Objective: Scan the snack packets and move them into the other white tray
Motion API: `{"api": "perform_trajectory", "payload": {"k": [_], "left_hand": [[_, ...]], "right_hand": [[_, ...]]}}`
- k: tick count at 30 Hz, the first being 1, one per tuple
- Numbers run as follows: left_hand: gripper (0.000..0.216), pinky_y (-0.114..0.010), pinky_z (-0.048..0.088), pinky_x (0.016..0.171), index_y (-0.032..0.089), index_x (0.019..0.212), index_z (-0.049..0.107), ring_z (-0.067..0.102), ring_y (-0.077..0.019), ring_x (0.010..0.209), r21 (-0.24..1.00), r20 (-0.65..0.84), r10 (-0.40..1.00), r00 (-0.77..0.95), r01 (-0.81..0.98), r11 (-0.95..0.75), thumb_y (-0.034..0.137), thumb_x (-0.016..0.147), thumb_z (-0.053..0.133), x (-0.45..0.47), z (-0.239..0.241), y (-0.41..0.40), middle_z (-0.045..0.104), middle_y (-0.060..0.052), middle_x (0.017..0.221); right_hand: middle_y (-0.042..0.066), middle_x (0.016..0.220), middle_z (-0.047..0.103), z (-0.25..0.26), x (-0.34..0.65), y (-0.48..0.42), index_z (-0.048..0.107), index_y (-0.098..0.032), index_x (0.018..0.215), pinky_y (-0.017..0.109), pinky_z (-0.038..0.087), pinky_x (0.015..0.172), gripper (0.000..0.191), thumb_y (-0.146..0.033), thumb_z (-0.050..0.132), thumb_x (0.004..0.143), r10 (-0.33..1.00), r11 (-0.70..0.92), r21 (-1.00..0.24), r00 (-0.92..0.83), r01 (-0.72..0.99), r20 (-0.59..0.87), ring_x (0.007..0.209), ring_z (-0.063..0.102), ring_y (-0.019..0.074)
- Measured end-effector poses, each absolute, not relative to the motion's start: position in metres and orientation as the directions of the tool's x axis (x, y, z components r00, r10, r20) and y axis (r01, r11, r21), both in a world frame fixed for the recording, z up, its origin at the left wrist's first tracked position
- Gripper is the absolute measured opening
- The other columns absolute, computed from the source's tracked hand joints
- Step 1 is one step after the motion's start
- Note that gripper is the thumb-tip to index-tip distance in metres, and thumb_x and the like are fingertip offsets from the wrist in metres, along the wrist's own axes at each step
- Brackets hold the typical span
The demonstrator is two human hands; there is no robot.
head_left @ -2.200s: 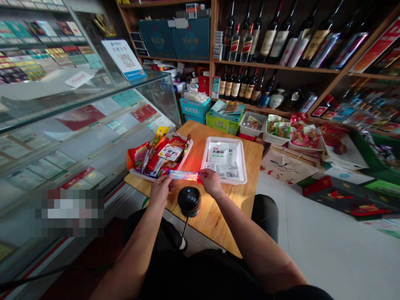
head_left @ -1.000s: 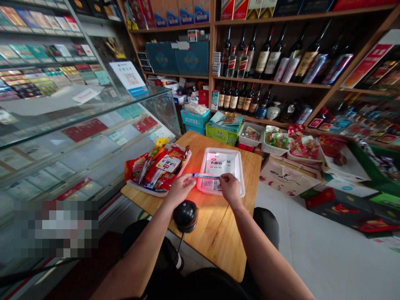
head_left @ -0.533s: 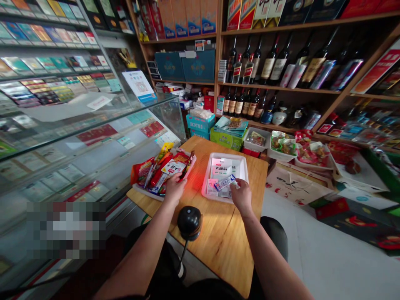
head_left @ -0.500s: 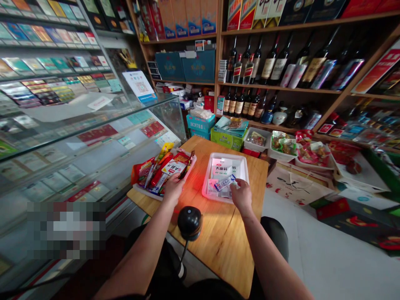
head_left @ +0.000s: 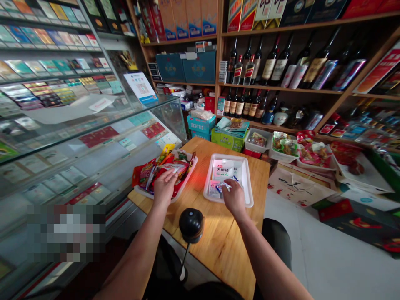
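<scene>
My left hand is over a white tray heaped with colourful snack packets. Its fingers pinch the edge of a red and white snack packet, which is tilted up from the heap. In the second white tray, to the right, my right hand has its fingers closed on a small blue-and-white snack packet, partly covering it. Beneath and behind that packet lie flat white snack packets with printed labels.
Both trays stand on a wooden table. A black round device on a stalk rises at the table's near edge. Left is a glass display counter; behind are shelves of bottles and a green box.
My left hand has shifted slightly left, and the red and white packet has tipped up. My right hand has moved left over the blue-and-white packet, which sits lower in the tray.
</scene>
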State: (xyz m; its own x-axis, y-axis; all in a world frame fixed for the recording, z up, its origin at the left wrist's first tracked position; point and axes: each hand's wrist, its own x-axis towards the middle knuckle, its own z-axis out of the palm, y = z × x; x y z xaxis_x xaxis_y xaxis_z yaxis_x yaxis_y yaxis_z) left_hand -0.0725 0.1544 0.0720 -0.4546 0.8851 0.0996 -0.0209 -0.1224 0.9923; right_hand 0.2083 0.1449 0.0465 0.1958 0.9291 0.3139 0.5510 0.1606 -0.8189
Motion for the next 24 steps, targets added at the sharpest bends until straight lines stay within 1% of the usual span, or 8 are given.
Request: {"api": "perform_trajectory", "payload": {"k": [4,7,12,14,16,19,22,24], "left_hand": [[0.047,-0.041,0.051,0.101,0.014,0.118,0.070,0.069,-0.0260,0.107,0.980,0.187,0.858,-0.479,0.033,-0.195,0.038,0.078,0.075,-0.069,0.105,0.136,0.074,-0.014,0.113],[0.044,-0.040,0.052,0.100,0.014,0.113,0.072,0.069,-0.0262,0.107,0.968,0.235,0.846,-0.480,0.036,-0.248,0.038,0.077,0.076,-0.061,0.128,0.119,0.074,-0.013,0.112],[0.039,-0.041,0.051,0.102,0.017,0.110,0.074,0.068,-0.0267,0.109,0.970,0.198,0.880,-0.432,-0.042,-0.240,0.037,0.077,0.078,-0.041,0.158,0.083,0.074,-0.012,0.114],[0.038,-0.041,0.050,0.102,0.017,0.111,0.074,0.068,-0.0268,0.110,0.974,0.170,0.917,-0.360,-0.081,-0.213,0.036,0.078,0.077,-0.030,0.168,0.068,0.074,-0.012,0.115],[0.039,-0.042,0.049,0.104,0.018,0.116,0.071,0.067,-0.0270,0.113,0.971,0.174,0.947,-0.268,-0.113,-0.211,0.035,0.081,0.076,-0.021,0.176,0.057,0.072,-0.013,0.118],[0.048,-0.043,0.048,0.106,0.020,0.127,0.064,0.063,-0.0274,0.119,0.962,0.225,0.951,-0.210,-0.107,-0.251,0.034,0.082,0.074,-0.016,0.179,0.052,0.068,-0.013,0.126],[0.055,-0.045,0.046,0.107,0.022,0.130,0.060,0.061,-0.0269,0.121,0.961,0.264,0.912,-0.315,0.005,-0.276,0.036,0.079,0.077,-0.024,0.166,0.060,0.065,-0.013,0.130],[0.057,-0.046,0.047,0.105,0.021,0.126,0.062,0.062,-0.0272,0.120,0.976,0.216,0.915,-0.341,0.052,-0.211,0.039,0.075,0.080,-0.031,0.151,0.067,0.065,-0.014,0.129]], "right_hand": [[0.010,0.102,0.071,0.063,0.186,0.135,0.069,-0.017,0.099,0.039,0.049,0.091,0.021,-0.023,0.055,0.085,0.927,0.279,-0.810,0.075,0.515,0.367,0.097,0.065,0.0248],[0.009,0.106,0.070,0.079,0.171,0.125,0.069,-0.018,0.104,0.039,0.049,0.095,0.022,-0.024,0.058,0.085,0.917,0.364,-0.809,-0.025,0.462,0.399,0.102,0.064,0.0238],[0.011,0.126,0.065,0.107,0.148,0.107,0.062,-0.021,0.126,0.041,0.045,0.103,0.051,-0.035,0.073,0.079,0.873,0.487,-0.772,-0.212,0.408,0.438,0.118,0.059,0.0268],[0.010,0.119,0.069,0.116,0.139,0.101,0.065,-0.021,0.123,0.039,0.048,0.097,0.044,-0.037,0.071,0.082,0.870,0.492,-0.781,-0.257,0.384,0.421,0.110,0.063,0.0257],[0.007,0.101,0.073,0.121,0.133,0.097,0.070,-0.021,0.108,0.033,0.051,0.083,0.024,-0.033,0.060,0.090,0.895,0.438,-0.835,-0.250,0.333,0.370,0.090,0.067,0.0212],[0.002,0.075,0.070,0.120,0.130,0.097,0.070,-0.019,0.087,0.027,0.047,0.064,0.021,-0.032,0.054,0.092,0.962,0.262,-0.940,-0.135,0.218,0.237,0.066,0.062,0.0163],[0.001,0.070,0.067,0.113,0.133,0.102,0.067,-0.017,0.081,0.026,0.045,0.059,0.023,-0.040,0.063,0.085,0.992,0.091,-0.996,-0.092,-0.001,0.091,0.061,0.058,0.0151],[0.002,0.075,0.069,0.107,0.135,0.105,0.067,-0.017,0.085,0.027,0.048,0.062,0.026,-0.044,0.065,0.083,0.991,0.007,-0.986,-0.134,-0.165,0.029,0.063,0.060,0.0158]]}}
